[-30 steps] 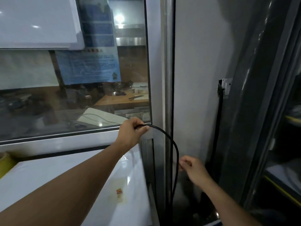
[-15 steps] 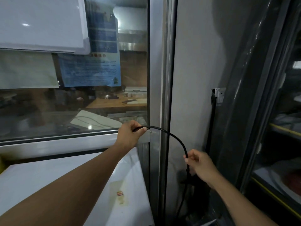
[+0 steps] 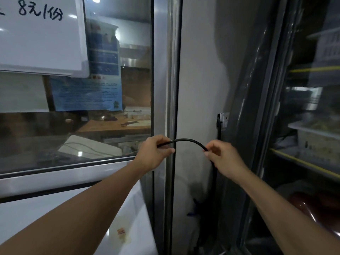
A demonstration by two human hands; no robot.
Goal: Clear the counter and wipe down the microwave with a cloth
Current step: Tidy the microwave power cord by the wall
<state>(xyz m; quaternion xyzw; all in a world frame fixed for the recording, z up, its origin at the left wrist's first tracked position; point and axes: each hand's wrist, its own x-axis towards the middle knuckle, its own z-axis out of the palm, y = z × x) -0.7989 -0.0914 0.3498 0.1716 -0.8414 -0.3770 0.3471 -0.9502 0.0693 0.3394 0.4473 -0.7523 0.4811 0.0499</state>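
Beside the window frame (image 3: pixel 166 89), left hand (image 3: pixel 153 153) and right hand (image 3: pixel 223 157) each grip the cable (image 3: pixel 185 139), likely moving the microwave's cord aside; next, feed it clear without yanking.

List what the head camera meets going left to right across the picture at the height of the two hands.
Window glass → left hand → metal frame post → black cable arching between the hands → right hand → glass-door fridge.

White counter (image 3: pixel 46 214) with small sticker (image 3: pixel 121 231) on it.
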